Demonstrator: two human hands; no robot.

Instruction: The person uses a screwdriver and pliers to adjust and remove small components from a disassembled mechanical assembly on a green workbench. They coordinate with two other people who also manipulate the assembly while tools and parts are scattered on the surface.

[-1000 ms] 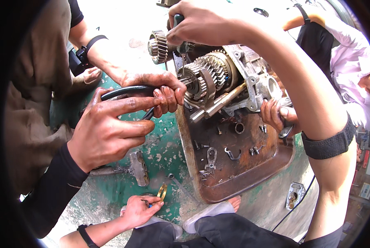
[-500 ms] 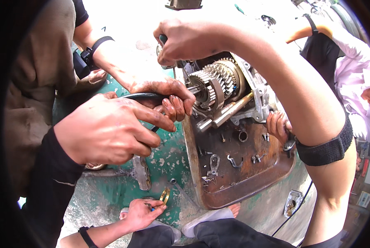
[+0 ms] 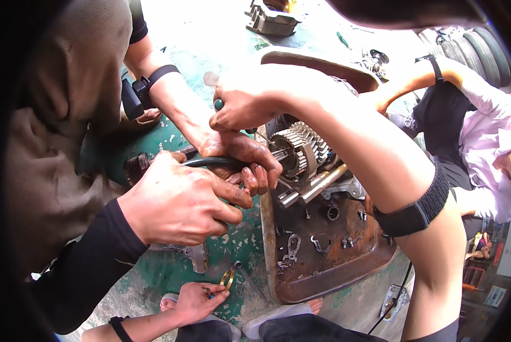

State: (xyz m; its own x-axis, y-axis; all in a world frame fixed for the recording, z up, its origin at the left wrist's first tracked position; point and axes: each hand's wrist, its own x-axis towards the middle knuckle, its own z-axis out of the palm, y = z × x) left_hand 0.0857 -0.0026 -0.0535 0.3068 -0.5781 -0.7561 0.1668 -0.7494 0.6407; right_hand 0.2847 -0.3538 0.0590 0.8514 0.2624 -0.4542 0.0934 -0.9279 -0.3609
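My left hand (image 3: 197, 302), low in the view, pinches an upright brass ring (image 3: 227, 279). Something small and blue shows at its fingers. My right arm reaches up across the scene, a wide black band near the elbow. My right hand (image 3: 241, 105) is closed in a fist around a green-ended handle (image 3: 219, 104); the rest of that tool is mostly hidden. Just below it, a co-worker's hands (image 3: 178, 202) grip a black curved handle (image 3: 213, 163) beside the gear shaft. The gear cluster (image 3: 292, 157) sits in an open metal housing, partly covered by my forearm.
A rusty tray (image 3: 324, 285) under the housing holds a fork-shaped part (image 3: 292, 246) and several small fasteners. A metal casing (image 3: 271, 21) stands at the far side. A person in a white shirt (image 3: 486, 128) works at right. A hammer-like block (image 3: 198, 259) lies on the green floor.
The whole scene sits lower in view. My right hand has come down closer to the co-worker's hands, still gripping the green-ended handle. My left hand keeps the brass ring.
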